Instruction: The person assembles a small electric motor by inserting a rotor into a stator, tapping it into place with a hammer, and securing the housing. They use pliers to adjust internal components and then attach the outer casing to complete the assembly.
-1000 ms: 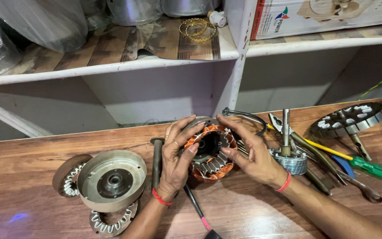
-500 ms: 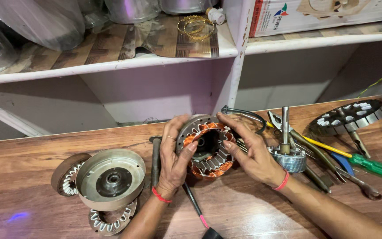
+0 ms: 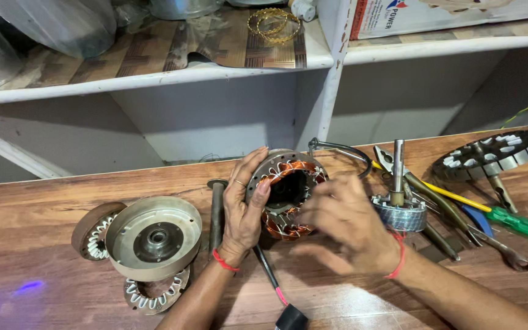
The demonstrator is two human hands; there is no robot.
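Note:
A round motor stator (image 3: 283, 188) with copper windings and a steel ring stands tilted on edge on the wooden bench (image 3: 44, 195). My left hand (image 3: 242, 211) grips its left rim, thumb on the face. My right hand (image 3: 344, 225) hovers blurred in front of its right side, fingers spread, holding nothing that I can see. A metal motor cover (image 3: 153, 235) lies left of my left hand, stacked over other ring parts (image 3: 154, 296). A steel bolt (image 3: 216, 211) lies between the cover and my left hand.
A small rotor on a shaft (image 3: 398, 208) stands right of my right hand. Pliers (image 3: 423, 189), a green-handled screwdriver (image 3: 514, 223) and a slotted round rotor disc (image 3: 490, 156) lie at the right. A red-and-black tool (image 3: 273, 287) lies below the stator. White shelves (image 3: 172, 76) rise behind.
The stator has been tipped up from lying nearly flat to standing on edge. My right hand has come off its right rim and moved in front of it; my left hand keeps hold.

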